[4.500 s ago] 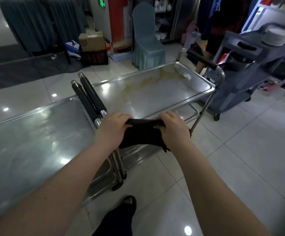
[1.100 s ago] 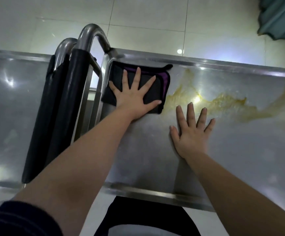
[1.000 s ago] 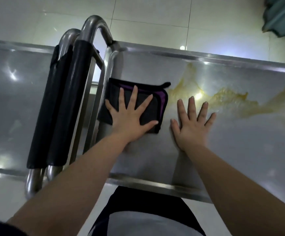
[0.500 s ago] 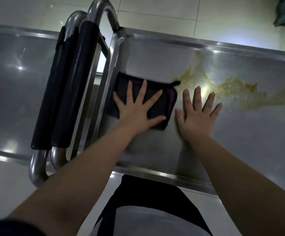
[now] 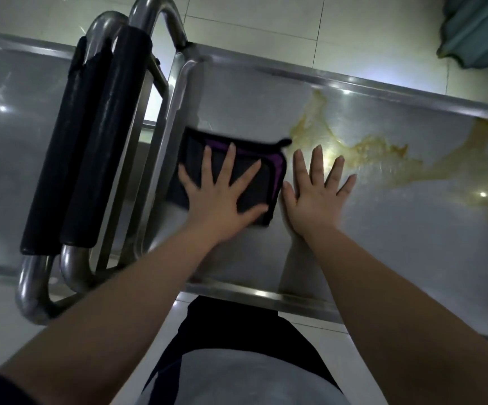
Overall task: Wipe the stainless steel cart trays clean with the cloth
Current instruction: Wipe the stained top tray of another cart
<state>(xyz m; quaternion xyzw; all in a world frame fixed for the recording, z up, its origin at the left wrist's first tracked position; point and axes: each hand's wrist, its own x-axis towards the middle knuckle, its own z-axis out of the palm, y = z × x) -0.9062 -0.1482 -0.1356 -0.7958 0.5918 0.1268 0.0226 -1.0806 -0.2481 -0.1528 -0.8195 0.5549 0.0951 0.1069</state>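
We find the left hand (image 5: 222, 191) spread flat on the cloth (image 5: 256, 190), frame centre, on the tray (image 5: 237, 92); the right hand (image 5: 315, 194) lies flat, holding nothing. We advise firm, overlapping strokes rightward through the stain (image 5: 353, 144).

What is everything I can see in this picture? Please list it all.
cart trays: two, silvery steel, one at left, one from centre to right
handles: two, steel tubes with black padding, side by side between the trays
cloth: one, black with purple edging, at the right tray's left end
stain: one, yellowish-brown, on the right tray, spreading right from beside the cloth
floor: pale glossy tiles, beyond the trays
fabric: one, teal, top right corner
clothing: dark and grey, bottom centre
left hand: one, flat on the cloth, fingers spread
right hand: one, flat on bare tray right of the cloth, fingers spread
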